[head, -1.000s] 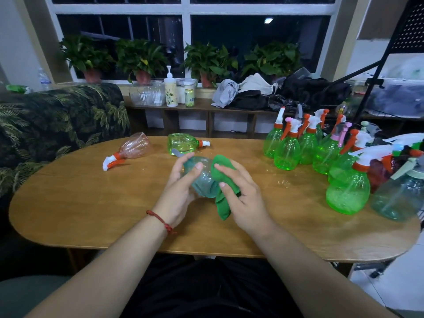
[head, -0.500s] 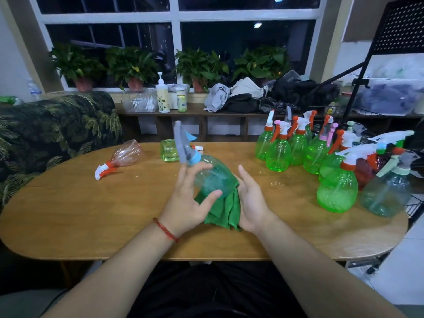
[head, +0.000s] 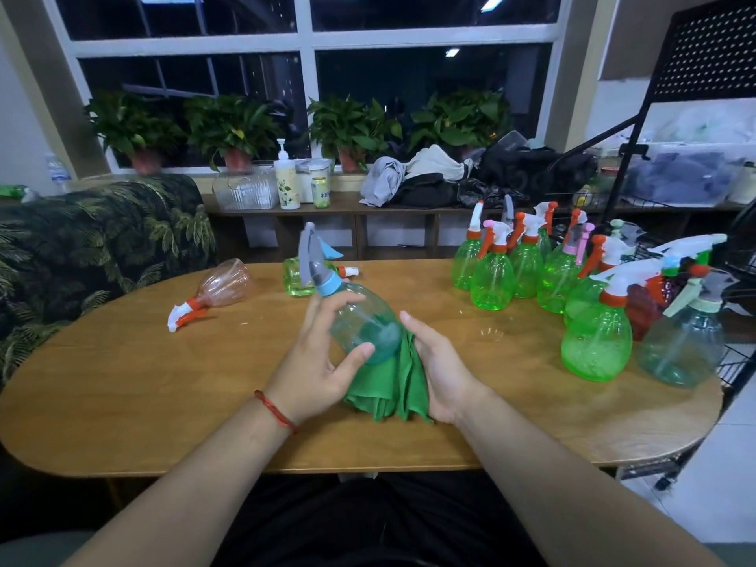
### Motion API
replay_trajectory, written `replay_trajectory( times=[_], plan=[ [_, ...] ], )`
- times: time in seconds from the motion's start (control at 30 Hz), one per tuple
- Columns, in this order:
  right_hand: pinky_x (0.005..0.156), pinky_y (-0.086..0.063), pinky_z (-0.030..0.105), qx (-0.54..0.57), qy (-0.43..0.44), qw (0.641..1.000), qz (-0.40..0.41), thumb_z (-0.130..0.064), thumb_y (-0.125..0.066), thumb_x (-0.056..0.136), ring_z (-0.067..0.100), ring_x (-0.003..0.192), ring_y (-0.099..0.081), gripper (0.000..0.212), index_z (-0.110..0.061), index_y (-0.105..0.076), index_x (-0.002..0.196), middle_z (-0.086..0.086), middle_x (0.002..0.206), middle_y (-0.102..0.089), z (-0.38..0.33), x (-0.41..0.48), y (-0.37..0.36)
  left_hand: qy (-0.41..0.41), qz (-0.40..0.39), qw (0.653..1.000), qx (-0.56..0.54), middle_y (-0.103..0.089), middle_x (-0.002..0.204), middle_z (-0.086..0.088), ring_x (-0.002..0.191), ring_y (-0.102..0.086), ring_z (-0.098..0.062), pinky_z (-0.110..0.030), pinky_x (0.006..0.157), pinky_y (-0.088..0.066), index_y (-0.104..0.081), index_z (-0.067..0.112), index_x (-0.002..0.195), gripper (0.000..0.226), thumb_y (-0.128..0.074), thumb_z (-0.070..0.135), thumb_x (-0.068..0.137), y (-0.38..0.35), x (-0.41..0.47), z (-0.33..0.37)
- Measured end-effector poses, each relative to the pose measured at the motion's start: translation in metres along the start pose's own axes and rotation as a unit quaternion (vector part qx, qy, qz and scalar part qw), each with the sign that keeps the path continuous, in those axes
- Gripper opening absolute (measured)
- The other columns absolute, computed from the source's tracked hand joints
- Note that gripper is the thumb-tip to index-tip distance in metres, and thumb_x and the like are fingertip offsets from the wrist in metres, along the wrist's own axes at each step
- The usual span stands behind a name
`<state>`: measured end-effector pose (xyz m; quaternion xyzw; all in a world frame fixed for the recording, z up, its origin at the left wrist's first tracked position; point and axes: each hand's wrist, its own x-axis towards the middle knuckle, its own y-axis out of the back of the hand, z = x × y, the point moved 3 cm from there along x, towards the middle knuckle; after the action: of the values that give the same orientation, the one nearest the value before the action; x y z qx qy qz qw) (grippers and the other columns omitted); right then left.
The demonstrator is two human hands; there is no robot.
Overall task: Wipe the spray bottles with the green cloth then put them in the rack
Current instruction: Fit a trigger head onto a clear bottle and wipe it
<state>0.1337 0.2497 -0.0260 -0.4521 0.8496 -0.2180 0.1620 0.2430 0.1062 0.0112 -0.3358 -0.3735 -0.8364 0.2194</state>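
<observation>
Pretty plain look here: both forearms are bare right down to the bottom edge of the shot. There's a thin red cord bracelet (head: 276, 411) round the wrist just behind the left hand (head: 315, 374), looks like twisted or knotted string. Down in the lap it's dark, near-black clothing (head: 368, 521), too dim to tell more.

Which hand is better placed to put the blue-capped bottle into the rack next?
The left hand, probably: its grip holds the bottle; the right hand presses the green cloth against it. The rack is farther right, though.
</observation>
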Motion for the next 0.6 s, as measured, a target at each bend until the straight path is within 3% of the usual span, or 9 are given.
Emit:
replay_trajectory(
  times=[0.1, 0.2, 0.3, 0.4, 0.43, 0.5, 0.57, 0.6],
  plan=[
    [0.106, -0.054, 0.064, -0.028, 0.065, 0.997, 0.027, -0.022, -0.07, 0.101, 0.048, 0.125, -0.067, 0.041, -0.005, -0.067, 0.138, 0.028, 0.135, -0.069, -0.003, 0.005, 0.005, 0.058, 0.055, 0.996, -0.033, -0.047, 0.142, 0.002, 0.14, -0.05, -0.026, -0.06, 0.114, -0.046, -0.049, 0.032, 0.144, 0.058, -0.075, 0.019, 0.093, 0.01, 0.007, -0.014],
    [0.096, -0.061, 0.058, -0.02, 0.178, 0.979, 0.092, 0.0, -0.067, 0.1, 0.041, 0.115, -0.073, 0.035, -0.008, -0.068, 0.134, 0.021, 0.127, -0.074, -0.011, 0.006, 0.011, 0.112, 0.051, 0.988, -0.093, -0.054, 0.144, -0.001, 0.135, -0.057, -0.024, -0.058, 0.111, -0.05, -0.053, 0.034, 0.141, 0.059, -0.077, 0.018, 0.09, 0.015, 0.008, -0.024],
    [0.099, -0.06, 0.055, -0.109, 0.211, 0.966, 0.098, -0.001, -0.065, 0.103, 0.035, 0.116, -0.074, 0.039, -0.019, -0.069, 0.137, 0.013, 0.128, -0.076, -0.007, 0.008, 0.004, 0.148, 0.029, 0.976, -0.158, -0.064, 0.135, 0.006, 0.121, -0.066, -0.017, -0.044, 0.103, -0.052, -0.057, 0.025, 0.139, 0.06, -0.073, 0.007, 0.084, 0.006, 0.003, -0.026],
    [0.105, -0.058, 0.05, -0.2, 0.209, 0.954, 0.079, -0.002, -0.065, 0.104, 0.028, 0.122, -0.072, 0.045, -0.03, -0.068, 0.139, 0.003, 0.131, -0.076, 0.001, 0.009, -0.002, 0.17, 0.12, 0.959, -0.194, -0.053, 0.152, 0.003, 0.144, -0.049, -0.023, -0.049, 0.119, -0.039, -0.047, 0.028, 0.152, 0.078, -0.061, 0.004, 0.079, -0.001, 0.0, -0.03],
    [0.107, -0.057, 0.048, -0.221, 0.217, 0.948, 0.075, -0.002, -0.065, 0.104, 0.025, 0.123, -0.071, 0.046, -0.03, -0.067, 0.14, 0.001, 0.132, -0.075, 0.001, 0.006, -0.004, 0.183, 0.151, 0.948, -0.211, -0.049, 0.156, 0.001, 0.149, -0.043, -0.024, -0.053, 0.123, -0.035, -0.044, 0.031, 0.155, 0.077, -0.06, 0.007, 0.084, -0.003, -0.001, -0.029],
    [0.106, -0.057, 0.039, -0.251, 0.234, 0.937, 0.062, -0.001, -0.066, 0.104, 0.019, 0.124, -0.07, 0.047, -0.026, -0.063, 0.143, -0.003, 0.133, -0.074, 0.0, 0.002, -0.006, 0.21, 0.194, 0.932, -0.222, -0.051, 0.152, 0.011, 0.146, -0.045, -0.01, -0.037, 0.122, -0.039, -0.037, 0.032, 0.158, 0.073, -0.067, 0.021, 0.092, -0.01, -0.001, -0.023],
    [0.099, -0.057, 0.028, -0.262, 0.249, 0.93, 0.071, 0.0, -0.067, 0.103, 0.011, 0.12, -0.07, 0.047, -0.024, -0.059, 0.143, -0.013, 0.128, -0.074, -0.002, -0.003, -0.008, 0.248, 0.212, 0.918, -0.226, -0.056, 0.141, 0.021, 0.13, -0.058, 0.003, -0.024, 0.11, -0.047, -0.036, 0.033, 0.157, 0.089, -0.084, 0.04, 0.082, -0.014, 0.003, -0.02],
    [0.093, -0.058, 0.025, -0.256, 0.248, 0.931, 0.081, -0.001, -0.067, 0.103, 0.009, 0.115, -0.072, 0.045, -0.023, -0.057, 0.14, -0.017, 0.123, -0.074, -0.003, -0.004, -0.007, 0.28, 0.212, 0.903, -0.249, -0.061, 0.137, 0.018, 0.123, -0.064, 0.001, -0.028, 0.106, -0.052, -0.039, 0.034, 0.156, 0.098, -0.091, 0.044, 0.073, -0.014, 0.005, -0.022]
  ],
)
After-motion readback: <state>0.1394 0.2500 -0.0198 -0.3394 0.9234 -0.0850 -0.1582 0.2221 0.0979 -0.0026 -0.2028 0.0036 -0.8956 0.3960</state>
